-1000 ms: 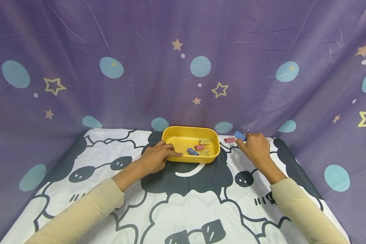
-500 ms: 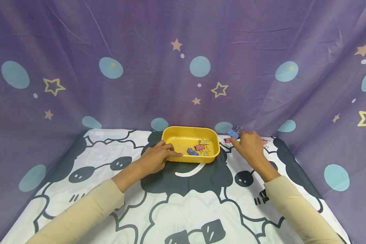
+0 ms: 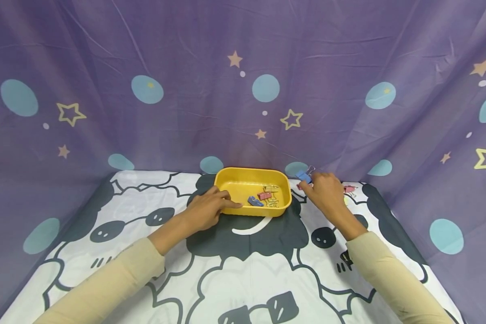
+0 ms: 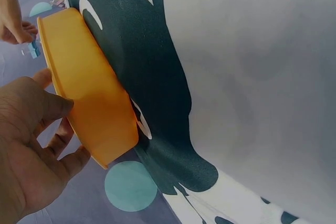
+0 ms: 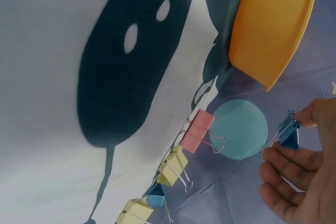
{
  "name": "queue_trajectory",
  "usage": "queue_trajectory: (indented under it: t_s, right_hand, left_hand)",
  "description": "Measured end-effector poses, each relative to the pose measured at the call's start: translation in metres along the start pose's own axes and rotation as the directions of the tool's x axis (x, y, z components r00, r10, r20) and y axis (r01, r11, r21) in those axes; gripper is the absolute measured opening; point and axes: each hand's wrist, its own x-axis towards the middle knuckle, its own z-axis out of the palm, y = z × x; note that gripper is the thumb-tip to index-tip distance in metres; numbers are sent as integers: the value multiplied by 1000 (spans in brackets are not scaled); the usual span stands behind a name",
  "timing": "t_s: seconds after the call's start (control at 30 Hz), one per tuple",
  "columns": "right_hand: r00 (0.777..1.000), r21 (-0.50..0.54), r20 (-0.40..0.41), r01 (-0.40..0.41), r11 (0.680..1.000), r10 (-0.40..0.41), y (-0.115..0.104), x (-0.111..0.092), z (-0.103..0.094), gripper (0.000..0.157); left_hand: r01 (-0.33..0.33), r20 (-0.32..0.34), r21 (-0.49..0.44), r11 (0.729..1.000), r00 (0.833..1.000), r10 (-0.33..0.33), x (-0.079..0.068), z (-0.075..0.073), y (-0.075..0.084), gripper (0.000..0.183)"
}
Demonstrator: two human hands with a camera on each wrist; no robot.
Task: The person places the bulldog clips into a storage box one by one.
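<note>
A yellow plastic tray (image 3: 219,179) stands at the back of the table. Inside it lie several binder clips, among them a blue binder clip (image 3: 255,201), a pink one and a yellow one. My left hand (image 3: 206,210) holds the tray's near-left rim, thumb and finger on either side of it. Just right of the tray, in the air, my right hand (image 3: 327,194) pinches another blue binder clip (image 5: 289,132) between thumb and fingertips. Its wire handles stick out, and the other fingers are bent below it.
Below the right hand, more clips lie along the table's back edge: a pink clip (image 5: 198,130), a yellow clip (image 5: 173,166), a blue clip (image 5: 156,195) and others. A purple curtain (image 3: 178,121) hangs directly behind. A sheep-patterned cloth (image 3: 251,279) covers the table.
My right hand has moved left toward the tray, carrying the blue binder clip. Pink and yellow clips behind it have come into sight on its right. The left hand and tray have stayed put.
</note>
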Motion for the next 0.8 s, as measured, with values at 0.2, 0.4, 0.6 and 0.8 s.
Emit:
queue_trajectory:
  t_s: [0.2,0.4,0.6,0.8]
  right_hand:
    - [999,12,-14,34,999,-34,-10,2,2,41]
    - [998,6,-25,61,998,-61,-20,3,2,42]
    - [997,18,-26,70,997,-70,-30,3,2,44]
    - [996,27,-29,84,996,-83,-38,3,4,46]
  left_hand:
    - [1,-6,1,1000,1000,-1,0,0,-1,62]
    - [9,3,-1,1000,1000,-9,-1,1,-2,63]
    - [6,-4,-1,1000,1000,-6,0,3,-4,63]
    - [6,-8,-3,1000,1000,-6,0,4,-3,62]
